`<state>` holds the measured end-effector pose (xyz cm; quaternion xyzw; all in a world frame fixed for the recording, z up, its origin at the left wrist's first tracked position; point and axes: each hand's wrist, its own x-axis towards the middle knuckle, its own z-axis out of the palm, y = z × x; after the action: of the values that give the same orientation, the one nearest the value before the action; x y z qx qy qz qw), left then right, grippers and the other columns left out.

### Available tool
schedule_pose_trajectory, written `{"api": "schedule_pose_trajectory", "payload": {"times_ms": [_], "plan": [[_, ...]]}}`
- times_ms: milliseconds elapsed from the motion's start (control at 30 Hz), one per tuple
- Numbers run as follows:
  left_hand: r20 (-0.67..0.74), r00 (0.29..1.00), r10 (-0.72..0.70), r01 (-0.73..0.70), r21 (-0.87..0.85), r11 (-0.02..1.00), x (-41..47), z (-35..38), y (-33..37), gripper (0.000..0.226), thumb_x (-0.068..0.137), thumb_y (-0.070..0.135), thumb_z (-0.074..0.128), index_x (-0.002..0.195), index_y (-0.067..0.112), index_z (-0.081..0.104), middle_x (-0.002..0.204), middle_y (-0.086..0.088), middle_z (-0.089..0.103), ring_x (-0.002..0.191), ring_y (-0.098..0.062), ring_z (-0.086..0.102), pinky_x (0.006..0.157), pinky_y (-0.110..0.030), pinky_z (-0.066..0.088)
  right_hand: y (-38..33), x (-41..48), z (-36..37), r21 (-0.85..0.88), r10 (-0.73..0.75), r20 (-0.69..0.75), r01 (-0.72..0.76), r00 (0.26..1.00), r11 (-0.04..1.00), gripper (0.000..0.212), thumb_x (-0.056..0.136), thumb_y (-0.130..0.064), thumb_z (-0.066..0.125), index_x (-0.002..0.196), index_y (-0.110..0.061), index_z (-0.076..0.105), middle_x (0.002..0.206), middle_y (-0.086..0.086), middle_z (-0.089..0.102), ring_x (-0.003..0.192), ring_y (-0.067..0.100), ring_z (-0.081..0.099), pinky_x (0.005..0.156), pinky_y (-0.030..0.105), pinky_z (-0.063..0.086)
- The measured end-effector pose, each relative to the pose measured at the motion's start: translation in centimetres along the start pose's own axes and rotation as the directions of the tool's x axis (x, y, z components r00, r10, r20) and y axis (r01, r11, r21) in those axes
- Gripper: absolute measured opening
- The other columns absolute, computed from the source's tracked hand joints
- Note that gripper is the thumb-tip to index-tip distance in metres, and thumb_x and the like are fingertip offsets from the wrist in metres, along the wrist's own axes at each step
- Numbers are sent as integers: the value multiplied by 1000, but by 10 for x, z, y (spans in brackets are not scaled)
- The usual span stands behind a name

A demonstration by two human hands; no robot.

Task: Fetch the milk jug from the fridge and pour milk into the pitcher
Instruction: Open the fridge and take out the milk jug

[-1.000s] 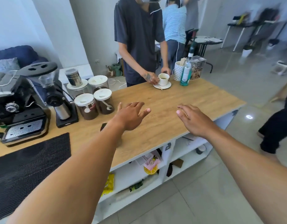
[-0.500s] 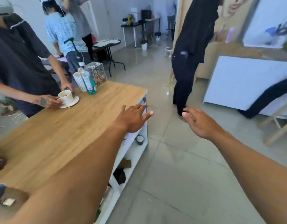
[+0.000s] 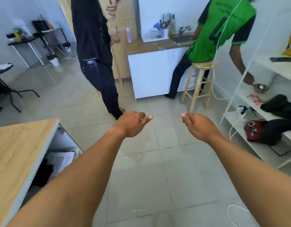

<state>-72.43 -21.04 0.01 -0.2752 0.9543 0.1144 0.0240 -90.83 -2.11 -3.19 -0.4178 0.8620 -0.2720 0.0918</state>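
Above the tiled floor (image 3: 141,177), your left hand (image 3: 131,124) and right hand (image 3: 198,126) reach forward, both empty, fingers loosely curled, well apart; wooden counter (image 3: 15,153) at your left, white cabinet (image 3: 149,72) ahead; milk jug and pitcher nowhere in view.

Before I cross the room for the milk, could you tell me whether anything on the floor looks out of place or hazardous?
Yes: a loose white cable loops on the floor at lower right, and another hangs beside the stool, where it could catch a foot. No spill or damage shows. Both hands hold nothing.
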Motion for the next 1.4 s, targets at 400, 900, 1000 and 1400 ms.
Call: {"api": "schedule_pose_trajectory", "payload": {"times_ms": [400,900,1000,1400], "plan": [[105,879,465,-471,39,881,117,42,189,50,102,56,30,116,19,60,111,-6,68,103,-29,61,82,-38,46,156,-53,-103,-96,343,-259,-377,903,921,40,102,-42,32,76,-17,48,86,15,64,84,36,59,69,38,43],[120,535,836,-840,-33,542,201,60,354,47,103,51,35,132,19,52,131,-4,61,117,-26,58,99,-45,44,220,-122,-170,23,642,-475,-721,602,693,34,103,-36,34,76,-19,46,90,4,58,82,26,53,70,35,41],[108,459,882,-884,-46,465,218,57,383,48,102,53,34,134,21,50,135,-1,57,121,-27,56,102,-52,42,224,-126,-183,52,661,-533,-759,529,649,31,102,-36,34,94,-16,55,98,3,59,91,26,54,76,36,44],[115,94,989,-995,-18,96,220,63,499,49,104,46,34,146,20,40,144,-2,48,132,-24,44,108,-44,34,238,-182,-199,221,734,-652,-880,187,420,33,102,-37,37,116,-16,58,113,2,56,112,25,50,90,38,45]]}}
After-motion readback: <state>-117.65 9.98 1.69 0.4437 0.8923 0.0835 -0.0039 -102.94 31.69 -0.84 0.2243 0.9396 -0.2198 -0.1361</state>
